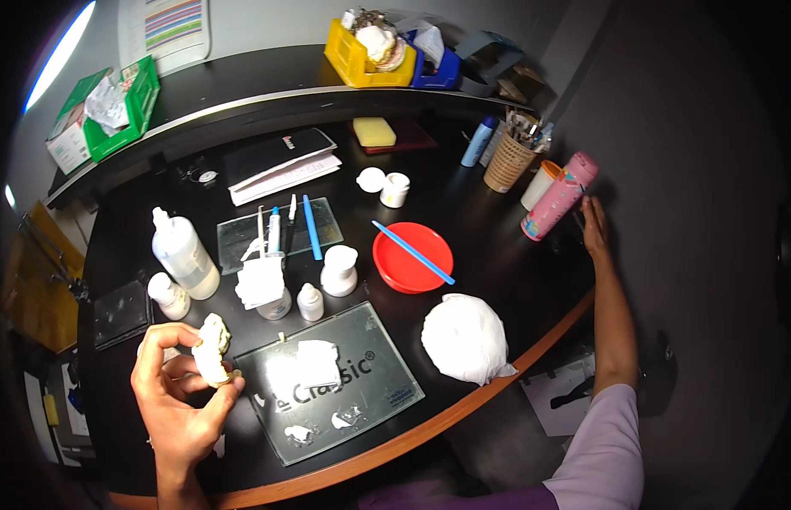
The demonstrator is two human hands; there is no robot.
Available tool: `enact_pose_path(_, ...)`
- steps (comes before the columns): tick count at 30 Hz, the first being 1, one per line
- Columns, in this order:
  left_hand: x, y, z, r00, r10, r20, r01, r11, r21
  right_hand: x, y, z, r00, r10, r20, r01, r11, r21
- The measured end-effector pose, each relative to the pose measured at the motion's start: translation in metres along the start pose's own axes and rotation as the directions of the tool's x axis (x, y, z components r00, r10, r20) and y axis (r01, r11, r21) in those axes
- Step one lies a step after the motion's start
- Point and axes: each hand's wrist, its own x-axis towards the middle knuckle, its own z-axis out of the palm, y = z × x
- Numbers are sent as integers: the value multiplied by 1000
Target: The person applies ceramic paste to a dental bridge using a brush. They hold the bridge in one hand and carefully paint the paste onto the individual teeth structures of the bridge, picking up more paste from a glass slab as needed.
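Observation:
My left hand (185,395) is closed, pinching a curved, lumpy, cream-coloured plaster piece (213,350) between fingertips and thumb, raised beside the glass plate (387,336). On that plate lie a folded white pad (317,364) and small white smears (299,434). My right hand (593,228) reaches to the far right edge of the table, next to a pink bottle (559,197). Its fingers look stretched out, with nothing visible in them; whether they touch the bottle I cannot tell.
A red bowl (400,280) with a blue spatula (417,254) across it stands mid-table, near a tied white bag (468,338). White bottles (185,253), jars and a tool tray (327,223) sit left. A shelf (268,78) with bins spans the back.

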Motion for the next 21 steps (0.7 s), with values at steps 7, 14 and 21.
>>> enact_pose_path(7,3,-4,0,1000,17,20,-17,1000,3,-2,0,-8,999,-43,9,43,999,13)
enact_pose_path(14,4,-1,0,999,41,24,-42,999,24,2,9,0,999,-29,-30,29,999,31)
enact_pose_path(21,3,1,0,997,62,38,-63,997,42,-4,-7,-5,1000,-19,-2,19,999,-36)
